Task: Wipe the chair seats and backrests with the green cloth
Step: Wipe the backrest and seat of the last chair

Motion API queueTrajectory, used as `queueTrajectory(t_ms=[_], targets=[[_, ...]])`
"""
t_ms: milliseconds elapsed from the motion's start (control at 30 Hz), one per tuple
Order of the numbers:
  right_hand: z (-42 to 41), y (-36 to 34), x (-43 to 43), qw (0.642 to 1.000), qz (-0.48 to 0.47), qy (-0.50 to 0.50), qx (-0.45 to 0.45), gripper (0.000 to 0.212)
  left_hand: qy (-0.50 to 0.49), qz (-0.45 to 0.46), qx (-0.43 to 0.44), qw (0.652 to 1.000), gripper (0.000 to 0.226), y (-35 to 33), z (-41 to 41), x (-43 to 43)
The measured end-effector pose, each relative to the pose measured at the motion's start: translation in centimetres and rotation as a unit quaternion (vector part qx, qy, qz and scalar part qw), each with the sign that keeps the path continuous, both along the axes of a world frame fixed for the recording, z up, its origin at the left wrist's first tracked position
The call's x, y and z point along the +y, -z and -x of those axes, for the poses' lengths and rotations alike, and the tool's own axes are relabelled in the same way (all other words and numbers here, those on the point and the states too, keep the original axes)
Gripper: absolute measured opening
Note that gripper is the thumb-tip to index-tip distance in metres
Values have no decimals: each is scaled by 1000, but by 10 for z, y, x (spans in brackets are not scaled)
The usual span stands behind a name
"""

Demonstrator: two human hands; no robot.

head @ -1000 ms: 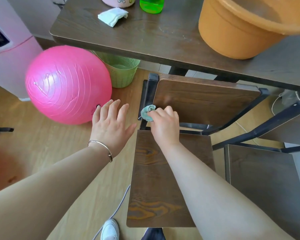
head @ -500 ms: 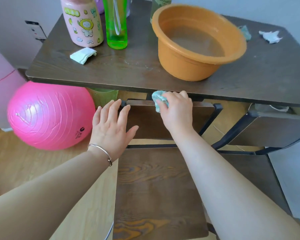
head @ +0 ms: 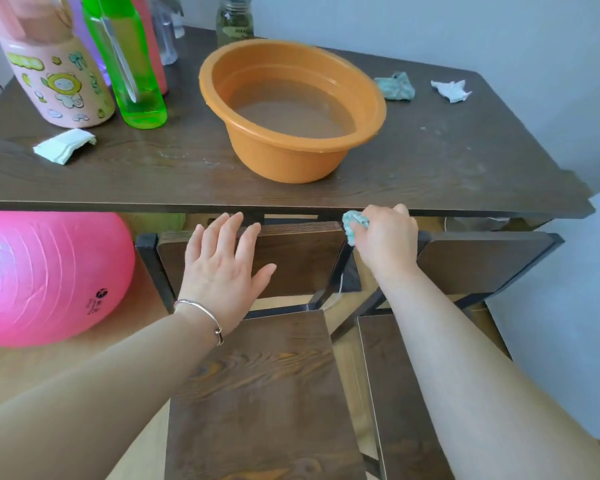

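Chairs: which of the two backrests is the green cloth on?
The left chair's backrest: the right hand holds the green cloth at its top right corner. The right chair's backrest has no cloth on it.

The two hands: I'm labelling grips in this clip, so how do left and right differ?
The left hand is open, fingers spread, holding nothing; the right hand curls round the green cloth. The left hand is over the middle of the chair backrest; the right hand is at its top right corner. The left wrist wears a bracelet; the right wrist is bare. Both are palm down at the same backrest.
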State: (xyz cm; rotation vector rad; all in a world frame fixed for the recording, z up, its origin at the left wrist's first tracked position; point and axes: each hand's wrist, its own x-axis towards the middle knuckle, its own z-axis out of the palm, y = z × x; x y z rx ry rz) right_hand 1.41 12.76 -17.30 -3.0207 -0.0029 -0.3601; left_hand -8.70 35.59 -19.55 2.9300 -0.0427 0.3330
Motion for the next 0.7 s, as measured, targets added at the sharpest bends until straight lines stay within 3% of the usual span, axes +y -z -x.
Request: queueTrajectory(t_ms=[100,233,333,600,700], targets=[[2,8,-19,991,-128,0,32,26,33,3,12,999,62,9,0,-22],[22,31,-22,976,-217,-17,-25,24,58,1,39,998,63,28,2,-42],[36,60,-21,969,-243,-1,-49,25,84,-2,46,995,60,49,7,-47],[58,164,-17,950,-300,86,32,24,124,-19,62,990,61,121,37,-42],[60,192,-16,948,-301,98,22,20,103,-24,88,990,62,151,55,-32]])
